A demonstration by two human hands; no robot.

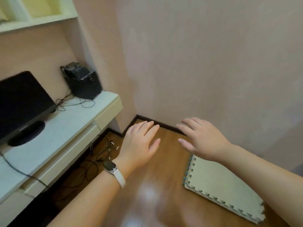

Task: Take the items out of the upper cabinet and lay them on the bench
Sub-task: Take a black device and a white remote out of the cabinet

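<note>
My left hand (141, 141) and my right hand (201, 138) are both stretched out in front of me over the wooden floor, palms down, fingers spread, holding nothing. A watch with a white strap sits on my left wrist. The upper cabinet (37, 15), pale yellow with open cubbies, shows at the top left above the white bench (68, 126). No items are visible inside the cubbies from this angle.
On the bench stand a black monitor (23, 102) and a black box with gear on it (83, 82), with thin cables. More cables lie on the floor under the bench. A beige foam mat (224, 189) lies at the right, against the pink wall.
</note>
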